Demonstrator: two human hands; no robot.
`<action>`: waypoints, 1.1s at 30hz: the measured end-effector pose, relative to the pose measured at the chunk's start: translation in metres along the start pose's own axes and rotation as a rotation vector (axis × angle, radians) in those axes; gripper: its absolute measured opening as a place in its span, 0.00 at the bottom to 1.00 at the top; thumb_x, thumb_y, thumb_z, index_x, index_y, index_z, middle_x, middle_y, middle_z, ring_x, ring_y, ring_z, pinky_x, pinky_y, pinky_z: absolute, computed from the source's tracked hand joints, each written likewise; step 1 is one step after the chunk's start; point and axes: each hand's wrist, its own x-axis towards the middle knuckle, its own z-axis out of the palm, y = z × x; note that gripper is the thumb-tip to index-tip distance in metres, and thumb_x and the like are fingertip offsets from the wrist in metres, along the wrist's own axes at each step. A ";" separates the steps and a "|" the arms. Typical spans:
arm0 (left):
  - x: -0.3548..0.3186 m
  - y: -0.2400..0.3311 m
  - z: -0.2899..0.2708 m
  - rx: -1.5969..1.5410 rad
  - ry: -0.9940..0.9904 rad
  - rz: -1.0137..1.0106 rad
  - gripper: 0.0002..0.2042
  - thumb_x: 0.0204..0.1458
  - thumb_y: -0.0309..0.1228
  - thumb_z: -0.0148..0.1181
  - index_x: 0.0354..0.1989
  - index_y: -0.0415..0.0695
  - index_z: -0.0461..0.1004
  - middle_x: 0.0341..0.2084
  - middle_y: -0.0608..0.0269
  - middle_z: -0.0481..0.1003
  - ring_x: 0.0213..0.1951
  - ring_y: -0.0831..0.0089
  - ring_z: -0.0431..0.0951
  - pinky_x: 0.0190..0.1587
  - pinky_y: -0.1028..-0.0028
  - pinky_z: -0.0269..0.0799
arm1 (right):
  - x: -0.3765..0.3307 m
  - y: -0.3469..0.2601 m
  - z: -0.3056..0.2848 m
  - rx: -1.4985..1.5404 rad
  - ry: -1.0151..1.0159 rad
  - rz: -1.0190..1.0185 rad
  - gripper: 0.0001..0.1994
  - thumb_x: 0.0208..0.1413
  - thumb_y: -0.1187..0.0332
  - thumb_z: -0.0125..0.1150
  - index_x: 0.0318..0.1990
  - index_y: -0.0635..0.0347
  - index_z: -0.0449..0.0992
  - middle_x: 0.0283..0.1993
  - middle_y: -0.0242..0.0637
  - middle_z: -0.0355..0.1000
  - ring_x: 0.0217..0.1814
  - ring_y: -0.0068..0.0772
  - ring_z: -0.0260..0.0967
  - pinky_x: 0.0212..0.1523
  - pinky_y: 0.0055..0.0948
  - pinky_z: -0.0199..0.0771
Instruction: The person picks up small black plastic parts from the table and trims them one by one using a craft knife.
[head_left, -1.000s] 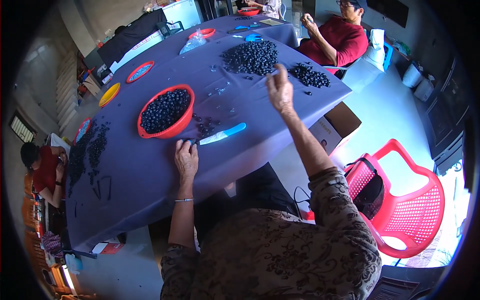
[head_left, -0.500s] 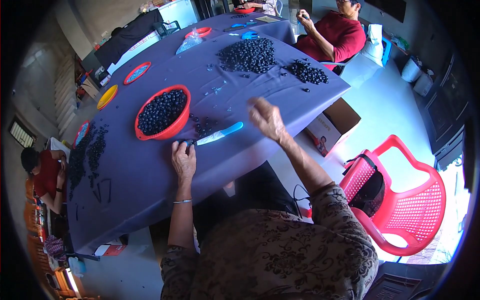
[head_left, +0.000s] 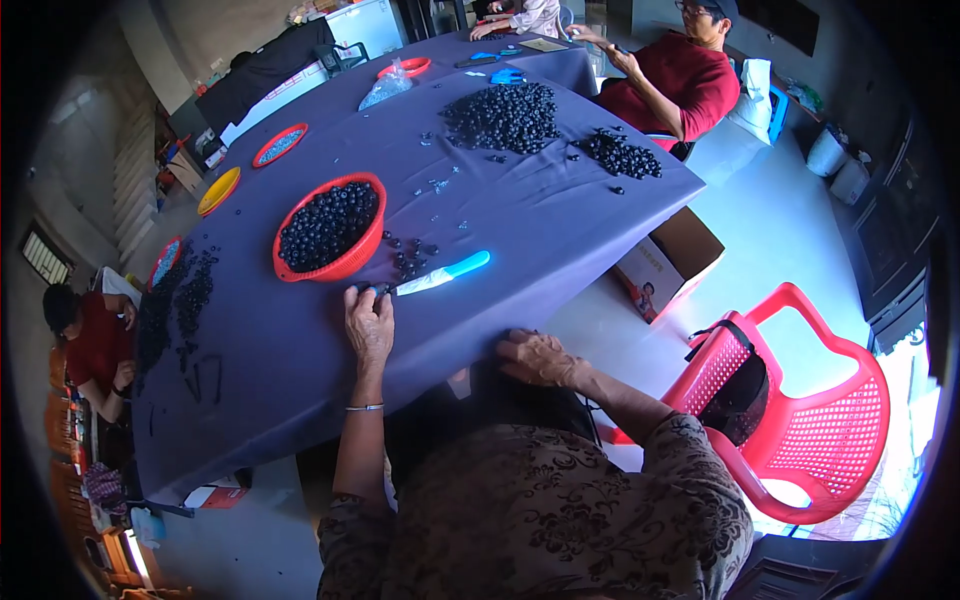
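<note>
My left hand (head_left: 369,328) rests at the table's near edge, its fingers closed around a small black piece (head_left: 380,289) that they partly hide. Right beside those fingertips lies a knife (head_left: 445,273) with a bright blue handle, its pale blade pointing at them. A red plastic basket (head_left: 372,250) filled with round black pieces stands just beyond the left hand. Several loose black pieces (head_left: 410,262) are scattered between basket and knife. Below the table edge, my right hand (head_left: 543,358) lies over my dark-clothed leg, apparently flat and holding nothing.
A large heap of black pieces (head_left: 505,118) and a smaller heap (head_left: 622,153) lie farther off. A clear plastic bag (head_left: 386,91) and a yellow tray (head_left: 219,191) are on the purple tablecloth (head_left: 330,345). A pink chair (head_left: 825,420) stands right; people sit around the table.
My right hand has come down from above the table to my leg below its edge. My left hand stays by the knife. The person at far right has moved their hands apart.
</note>
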 end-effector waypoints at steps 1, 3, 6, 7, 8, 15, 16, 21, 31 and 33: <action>-0.001 0.000 -0.002 0.006 -0.030 -0.020 0.11 0.40 0.26 0.61 0.31 0.33 0.71 0.33 0.45 0.67 0.37 0.50 0.69 0.39 0.62 0.67 | -0.004 -0.002 0.003 -0.030 -0.034 -0.007 0.11 0.47 0.61 0.56 0.37 0.53 0.70 0.41 0.41 0.64 0.45 0.47 0.65 0.41 0.42 0.68; -0.001 -0.002 -0.002 0.009 -0.057 -0.034 0.11 0.40 0.26 0.61 0.31 0.33 0.71 0.32 0.45 0.67 0.37 0.50 0.69 0.39 0.62 0.67 | -0.005 -0.006 0.006 -0.064 -0.061 -0.013 0.11 0.47 0.60 0.56 0.37 0.53 0.70 0.40 0.42 0.65 0.44 0.47 0.65 0.40 0.42 0.68; -0.002 -0.003 -0.001 0.006 -0.006 0.011 0.11 0.39 0.26 0.61 0.30 0.33 0.70 0.32 0.46 0.67 0.37 0.51 0.69 0.39 0.62 0.66 | -0.001 -0.010 0.007 -0.058 -0.086 -0.012 0.12 0.46 0.60 0.56 0.36 0.55 0.70 0.40 0.43 0.66 0.44 0.47 0.65 0.41 0.41 0.68; -0.002 -0.004 -0.001 0.008 -0.020 0.005 0.11 0.39 0.26 0.61 0.29 0.32 0.70 0.32 0.46 0.67 0.37 0.51 0.69 0.39 0.62 0.66 | 0.000 -0.012 0.007 -0.077 -0.090 -0.013 0.13 0.46 0.60 0.56 0.36 0.56 0.71 0.39 0.42 0.67 0.43 0.46 0.66 0.39 0.40 0.69; -0.002 -0.002 -0.002 0.010 -0.035 -0.001 0.11 0.39 0.26 0.61 0.29 0.32 0.70 0.32 0.46 0.67 0.37 0.51 0.68 0.39 0.62 0.66 | 0.001 -0.012 0.006 -0.096 -0.095 -0.013 0.14 0.45 0.59 0.57 0.36 0.56 0.71 0.38 0.41 0.68 0.42 0.44 0.68 0.37 0.39 0.71; -0.002 0.001 -0.002 0.010 -0.028 -0.008 0.11 0.39 0.26 0.61 0.29 0.32 0.70 0.32 0.46 0.67 0.38 0.51 0.68 0.40 0.62 0.66 | 0.004 -0.010 0.017 -0.061 -0.044 -0.070 0.12 0.46 0.60 0.55 0.36 0.56 0.72 0.37 0.40 0.69 0.42 0.44 0.68 0.39 0.38 0.70; -0.001 0.003 -0.001 0.006 -0.022 0.001 0.11 0.39 0.26 0.61 0.29 0.32 0.70 0.32 0.46 0.67 0.39 0.51 0.68 0.41 0.62 0.66 | 0.005 -0.007 0.022 -0.064 -0.026 -0.092 0.12 0.47 0.60 0.55 0.36 0.56 0.72 0.36 0.41 0.69 0.42 0.43 0.68 0.39 0.38 0.69; -0.001 0.002 -0.003 0.009 0.007 0.031 0.11 0.39 0.26 0.61 0.29 0.33 0.70 0.32 0.46 0.67 0.41 0.52 0.67 0.42 0.62 0.65 | 0.008 -0.014 0.030 -0.069 0.019 -0.114 0.11 0.47 0.60 0.54 0.36 0.55 0.72 0.35 0.41 0.69 0.41 0.42 0.68 0.38 0.38 0.69; 0.000 -0.001 -0.007 -0.094 0.083 -0.052 0.12 0.38 0.27 0.63 0.31 0.34 0.71 0.32 0.49 0.66 0.37 0.56 0.68 0.39 0.64 0.65 | -0.001 -0.011 0.015 0.239 -0.087 -0.007 0.13 0.51 0.59 0.51 0.39 0.56 0.70 0.39 0.43 0.68 0.46 0.46 0.64 0.44 0.42 0.64; -0.001 -0.001 -0.005 -0.092 0.105 -0.043 0.12 0.39 0.27 0.63 0.31 0.35 0.71 0.34 0.51 0.65 0.35 0.58 0.69 0.35 0.67 0.66 | -0.006 -0.009 0.008 0.355 -0.139 0.056 0.13 0.51 0.59 0.50 0.40 0.57 0.70 0.39 0.43 0.68 0.46 0.47 0.64 0.44 0.43 0.64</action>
